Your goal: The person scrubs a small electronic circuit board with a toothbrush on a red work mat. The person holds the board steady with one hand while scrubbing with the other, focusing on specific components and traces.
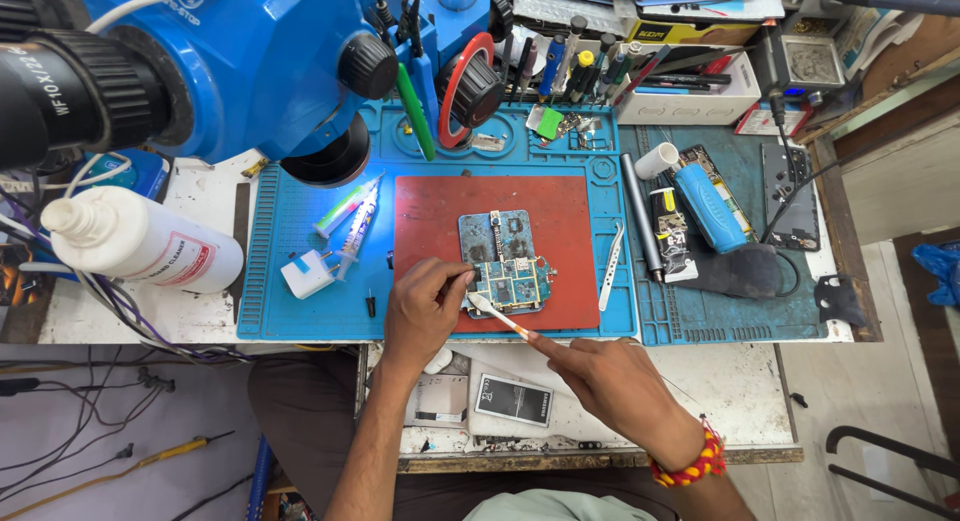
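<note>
The left hand (425, 306) pinched the edge of a small flat phone circuit board (508, 281) on the smooth red mat (440, 221); the right hand (610, 381) gripped a thin white brush (495, 316), its tip touching the board.

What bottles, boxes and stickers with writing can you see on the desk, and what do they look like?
White bottle: lying at left, white label with red band.
Yellow box: back right, flat, under papers.
Blue tube: right mat, lying slanted.
Black-and-white card: front ledge, between the left hand and right hand.
</note>
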